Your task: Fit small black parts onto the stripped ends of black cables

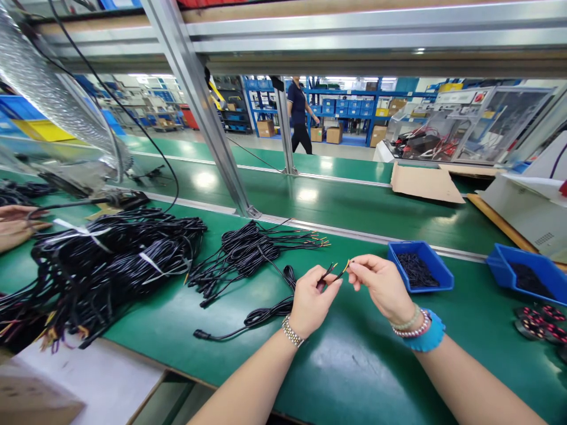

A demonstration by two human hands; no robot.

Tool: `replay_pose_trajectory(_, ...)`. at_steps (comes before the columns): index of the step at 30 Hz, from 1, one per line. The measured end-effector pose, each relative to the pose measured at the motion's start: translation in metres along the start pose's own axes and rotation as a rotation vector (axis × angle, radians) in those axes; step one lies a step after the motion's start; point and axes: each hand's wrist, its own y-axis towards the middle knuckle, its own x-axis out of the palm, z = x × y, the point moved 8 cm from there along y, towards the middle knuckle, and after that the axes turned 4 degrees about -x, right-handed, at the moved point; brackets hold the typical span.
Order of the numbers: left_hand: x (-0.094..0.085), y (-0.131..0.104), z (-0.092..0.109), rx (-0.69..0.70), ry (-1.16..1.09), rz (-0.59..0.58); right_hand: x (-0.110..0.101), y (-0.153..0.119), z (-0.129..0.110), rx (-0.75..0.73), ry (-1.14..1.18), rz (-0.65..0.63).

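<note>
Near the middle of the green bench, my left hand [312, 298] is closed around the end of a black cable [266, 314], its split wire ends poking out past the thumb. The rest of that cable lies looped on the bench to the left, down to a black connector [202, 334]. My right hand [376, 282] pinches the tip of a yellow-orange wire [346, 267] from the same end. Whether anything else sits between those fingertips is too small to tell. Behind my left hand lies a bundle of black cables [248, 248] with bare orange ends pointing right.
A big heap of tied black cables [119, 254] covers the left side, with another person's hand [18, 225] beside it. Blue bins [423, 289] of small black pieces stand at right, near round parts with red windings [538, 321]. A metal post [204, 112] rises behind the bench.
</note>
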Motion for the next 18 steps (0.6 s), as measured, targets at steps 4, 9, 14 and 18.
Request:
replay_pose_trajectory(4,0.001,0.0,-0.004,-0.035,-0.036,-0.014,0.006,-0.002,0.002,0.076,-0.075,-0.125)
replay_pose_trajectory(9,0.005,0.004,-0.003,-0.092,-0.182,-0.113,-0.006,0.003,-0.009,0.08,-0.091,-0.113)
replay_pose_trajectory(14,0.012,0.008,-0.009,-0.156,-0.329,-0.196,0.0,0.002,-0.007,-0.009,-0.235,-0.147)
replay_pose_trajectory(18,0.017,0.007,-0.016,-0.21,-0.34,-0.242,0.003,0.0,-0.001,-0.081,-0.276,-0.137)
